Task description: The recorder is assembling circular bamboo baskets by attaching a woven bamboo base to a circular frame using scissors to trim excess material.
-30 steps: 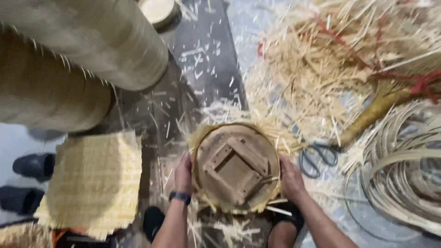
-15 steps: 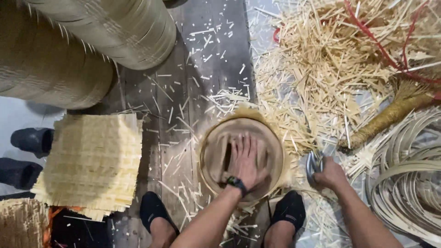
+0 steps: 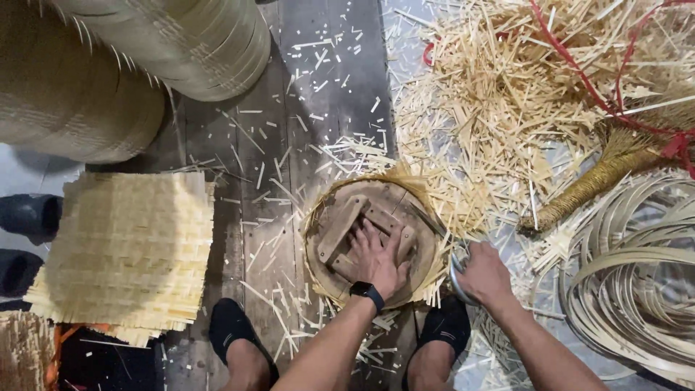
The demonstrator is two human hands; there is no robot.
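The round wooden form (image 3: pixel 373 242) sits on the floor between the person's two feet, with a woven rim of strips curling up around its edge. The left hand (image 3: pixel 376 257) lies flat on top of it, fingers spread across the wooden blocks fixed there — pressing down, it seems, to keep the form from shifting. A dark watch (image 3: pixel 367 292) rides that wrist.

Just right of the form, the right hand (image 3: pixel 483 275) is curled around the scissors (image 3: pixel 457 275); only a bit of metal handle shows, so I cannot tell how they are gripped.

Left of the hands lies one flat woven mat (image 3: pixel 130 250), edges ragged. Beyond it, farther from the person, two big woven rolls (image 3: pixel 130 72) lie side by side. To the right of the right hand a coil of long flat strips (image 3: pixel 637 282) rests on the floor, and above it a heap of cut offcuts (image 3: pixel 507 108) with red cord (image 3: pixel 594 80) running through — trimmings likely swept there out of the way. One bound bundle (image 3: pixel 586 188) lies at the heap's edge.
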